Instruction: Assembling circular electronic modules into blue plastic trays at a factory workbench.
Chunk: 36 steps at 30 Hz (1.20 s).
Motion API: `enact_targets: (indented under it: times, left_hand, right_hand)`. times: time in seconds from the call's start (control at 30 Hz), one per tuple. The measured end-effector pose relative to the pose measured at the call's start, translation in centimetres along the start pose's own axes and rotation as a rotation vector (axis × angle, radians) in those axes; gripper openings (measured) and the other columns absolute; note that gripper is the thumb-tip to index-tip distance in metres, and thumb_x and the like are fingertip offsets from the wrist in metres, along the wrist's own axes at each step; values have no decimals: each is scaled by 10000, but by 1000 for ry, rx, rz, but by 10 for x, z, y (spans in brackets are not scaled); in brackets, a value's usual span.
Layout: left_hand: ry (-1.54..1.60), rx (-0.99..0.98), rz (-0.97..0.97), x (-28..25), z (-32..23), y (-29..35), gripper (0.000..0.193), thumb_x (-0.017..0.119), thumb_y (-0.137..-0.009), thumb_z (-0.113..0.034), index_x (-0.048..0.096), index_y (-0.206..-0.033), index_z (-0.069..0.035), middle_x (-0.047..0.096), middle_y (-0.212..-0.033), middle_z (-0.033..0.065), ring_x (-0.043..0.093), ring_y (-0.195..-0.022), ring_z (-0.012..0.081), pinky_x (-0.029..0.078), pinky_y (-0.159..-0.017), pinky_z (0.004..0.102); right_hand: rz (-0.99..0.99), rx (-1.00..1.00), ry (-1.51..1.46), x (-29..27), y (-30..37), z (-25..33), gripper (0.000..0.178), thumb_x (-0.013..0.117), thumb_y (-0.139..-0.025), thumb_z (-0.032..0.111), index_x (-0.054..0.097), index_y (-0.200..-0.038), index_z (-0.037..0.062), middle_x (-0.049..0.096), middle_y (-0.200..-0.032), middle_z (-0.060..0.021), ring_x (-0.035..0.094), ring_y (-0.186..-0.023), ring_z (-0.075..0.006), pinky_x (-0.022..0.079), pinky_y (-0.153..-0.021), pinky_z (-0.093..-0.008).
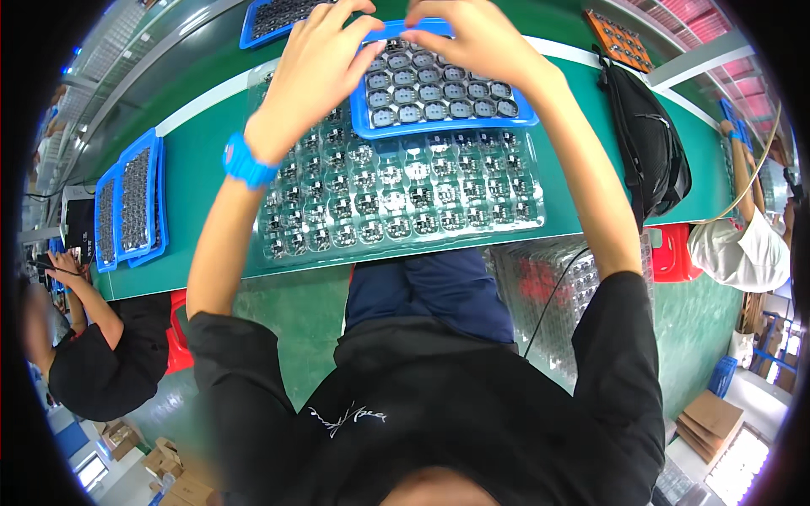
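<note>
My left hand (325,59), with a blue band (246,162) on its wrist, reaches over the upper left corner of a blue tray (439,129). Its fingers are apart, with nothing visible between them. From the other side my right hand (474,40) reaches over the tray's far edge, thumb and forefinger parted and nothing visible in them. Rows of grey, rounded parts (430,91) fill the tray. It rests on a larger clear plastic tray (541,211), whose pockets hold small black and silvery parts (393,201).
More blue trays of parts (135,198) lie at the left, another (278,21) at the far side. A black backpack (645,143) and an orange tray (620,40) lie at the right. Clear trays (548,287) are stacked below the table. Other people work at both sides.
</note>
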<state>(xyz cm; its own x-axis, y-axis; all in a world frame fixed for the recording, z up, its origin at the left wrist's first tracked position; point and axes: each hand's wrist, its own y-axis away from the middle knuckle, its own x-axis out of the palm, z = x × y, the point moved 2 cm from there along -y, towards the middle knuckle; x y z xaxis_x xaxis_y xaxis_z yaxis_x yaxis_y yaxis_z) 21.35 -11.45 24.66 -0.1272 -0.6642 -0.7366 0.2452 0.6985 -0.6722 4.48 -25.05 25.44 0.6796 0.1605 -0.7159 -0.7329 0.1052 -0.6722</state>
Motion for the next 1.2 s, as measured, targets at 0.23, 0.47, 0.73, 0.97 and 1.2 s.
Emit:
enact_targets:
  times: [0.23, 0.47, 0.73, 0.97, 1.2]
  left_hand:
    - [242, -33, 217, -11, -98, 38, 234, 807, -829, -177, 721, -1008, -53, 576, -1168, 87, 548, -1104, 291, 438, -893, 394]
    - [181, -58, 273, 22, -113, 38, 158, 720, -756, -124, 683, -852, -4, 529, -1014, 127, 523, -1030, 306, 428, -850, 422]
    - [480, -167, 150, -13, -91, 30, 140, 717, -924, -163, 678, -901, -30, 566, -985, 119, 570, -972, 327, 478, -865, 422]
    - [348, -214, 104, 3, 5, 17, 184, 685, -989, -174, 682, -1028, 5, 614, -940, 96, 611, -818, 254, 485, -742, 362]
    - [314, -282, 191, 18, 14, 31, 173, 658, -989, -186, 683, -986, -15, 626, -957, 124, 637, -935, 336, 506, -809, 450]
  right_hand:
    - [440, 379, 99, -41, 94, 73, 152, 743, -910, 218, 765, -937, 70, 735, -824, -124, 721, -762, -304, 555, -691, -407]
    - [439, 393, 265, -15, 110, 76, 158, 751, -886, 264, 779, -910, 110, 734, -765, -113, 723, -726, -315, 566, -672, -423]
    - [366, 346, -137, -51, 71, 57, 120, 765, -898, 134, 794, -965, 38, 722, -752, -113, 660, -630, -191, 507, -611, -320]
    - [242, 130, -155, -3, -7, 1, 142, 761, -844, 144, 772, -890, 11, 708, -874, -174, 693, -830, -362, 541, -759, -444]
    - [179, -152, 7, 7, -7, 1, 124, 765, -824, 128, 783, -893, 27, 718, -905, -160, 698, -886, -367, 537, -792, -448]
